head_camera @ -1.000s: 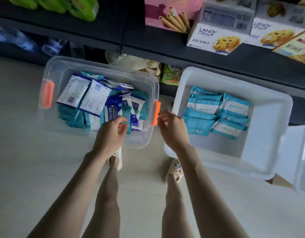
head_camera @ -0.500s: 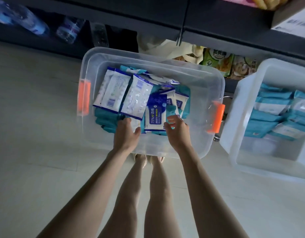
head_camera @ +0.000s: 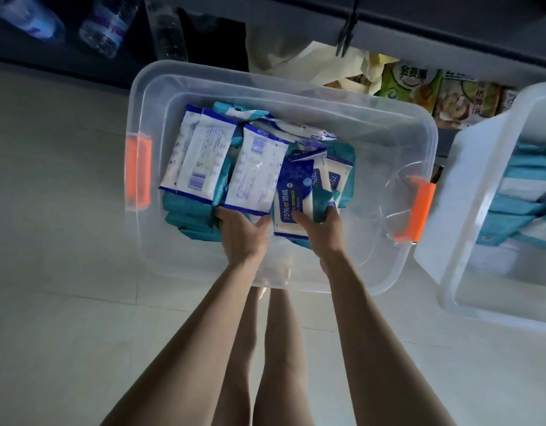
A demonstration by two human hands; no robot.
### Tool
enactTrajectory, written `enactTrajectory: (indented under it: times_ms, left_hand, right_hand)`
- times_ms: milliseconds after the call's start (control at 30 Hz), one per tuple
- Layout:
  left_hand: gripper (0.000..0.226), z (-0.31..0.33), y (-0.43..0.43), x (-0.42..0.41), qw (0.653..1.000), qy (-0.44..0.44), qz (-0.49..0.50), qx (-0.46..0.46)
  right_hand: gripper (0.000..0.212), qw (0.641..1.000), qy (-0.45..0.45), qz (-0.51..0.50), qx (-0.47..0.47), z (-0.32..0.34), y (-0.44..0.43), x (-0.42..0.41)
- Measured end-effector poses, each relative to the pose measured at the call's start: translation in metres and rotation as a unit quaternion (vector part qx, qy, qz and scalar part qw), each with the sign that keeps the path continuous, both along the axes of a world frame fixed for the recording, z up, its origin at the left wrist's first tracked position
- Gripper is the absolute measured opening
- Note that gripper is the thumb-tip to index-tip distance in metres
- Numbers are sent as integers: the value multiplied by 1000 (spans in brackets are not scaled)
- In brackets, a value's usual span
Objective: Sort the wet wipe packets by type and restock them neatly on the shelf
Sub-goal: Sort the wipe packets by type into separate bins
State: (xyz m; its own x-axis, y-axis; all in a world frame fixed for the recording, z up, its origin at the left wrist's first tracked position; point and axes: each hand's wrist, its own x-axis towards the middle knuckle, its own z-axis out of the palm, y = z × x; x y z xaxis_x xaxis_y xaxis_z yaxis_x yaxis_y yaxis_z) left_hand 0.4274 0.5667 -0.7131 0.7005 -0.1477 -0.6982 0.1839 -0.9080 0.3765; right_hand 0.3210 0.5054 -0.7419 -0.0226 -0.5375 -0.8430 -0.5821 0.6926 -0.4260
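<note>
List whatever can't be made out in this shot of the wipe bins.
Head view:
- Left hand fingertips: tucked under the white packets; grip unclear.
- Teal packet in the right hand: label covered by its fingers.
- Teal packets below: buried, count unknown.
- Second bin: cut by the right edge.
- Bottles: blurred, in shadow.

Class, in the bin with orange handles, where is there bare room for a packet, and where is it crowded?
Bare: the bin's right end, between the packets and the right handle. Crowded: left and middle, around the left hand and right hand.
</note>
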Motion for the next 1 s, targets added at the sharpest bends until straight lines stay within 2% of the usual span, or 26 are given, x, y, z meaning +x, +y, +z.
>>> enactTrajectory:
  times_ms: [100,167,267,333,433,500,667,733,767,833,900,1000]
  left_hand:
    - [51,-6,0,-1,998,58,28,3]
    - [32,-5,0,0,996,88,30,-1]
    - [32,4,1,2,995,90,-4,-30]
    - [31,13,3,4,995,79,-18,-64]
    - [26,30,14,6,995,32,-51,-76]
    - [21,39,22,8,995,9,-59,-84]
    - [29,59,29,11,991,-83,-41,-93]
    - [29,69,31,11,988,-96,-33,-119]
    - [27,74,32,12,986,-85,-25,-138]
    - [27,81,32,12,981,-47,-3,-187]
    - [24,87,29,12,974,12,12,-224]
    - [22,91,24,12,961,116,38,-247]
  right_hand:
    - [42,999,-22,-29,-11,3,-4,0]
    - [34,999,-32,-16,-20,7,-6,-2]
    - [17,997,-63,-6,-45,16,-9,-6]
    - [19,997,-40,1,-73,23,-12,-6]
    - [41,994,40,38,-95,33,-14,-7]
    - [47,992,66,59,-95,41,-15,-9]
    - [37,979,86,69,-172,66,-10,-12]
    - [30,985,12,8,-173,80,-10,-9]
    - [25,987,-50,-26,-150,88,-9,-5]
    - [15,985,-149,-31,-80,100,-7,7]
    - [15,980,-196,-7,-8,104,-2,21]
    - [12,970,-230,-26,71,104,8,38]
